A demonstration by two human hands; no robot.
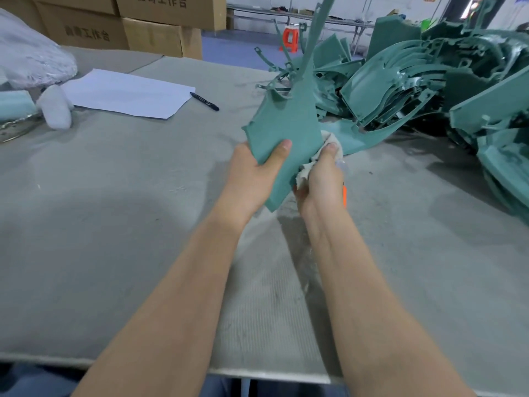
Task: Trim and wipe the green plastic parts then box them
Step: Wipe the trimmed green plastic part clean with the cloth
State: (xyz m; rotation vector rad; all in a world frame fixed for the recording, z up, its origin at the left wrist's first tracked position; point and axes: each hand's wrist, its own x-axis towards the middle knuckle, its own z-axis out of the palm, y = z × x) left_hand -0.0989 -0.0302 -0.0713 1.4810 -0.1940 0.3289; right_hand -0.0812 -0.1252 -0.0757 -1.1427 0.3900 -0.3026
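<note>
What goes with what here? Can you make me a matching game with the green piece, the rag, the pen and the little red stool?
Things:
1. green part
2. cloth
3. pen
4. red stool

Places:
A. standing beyond the far edge of the table
B. gripped by the left hand, held up off the table
C. lying on the table beside the white paper
D. bunched in the right hand, against the green part

Pairs: 1-B, 2-D, 3-C, 4-A
</note>
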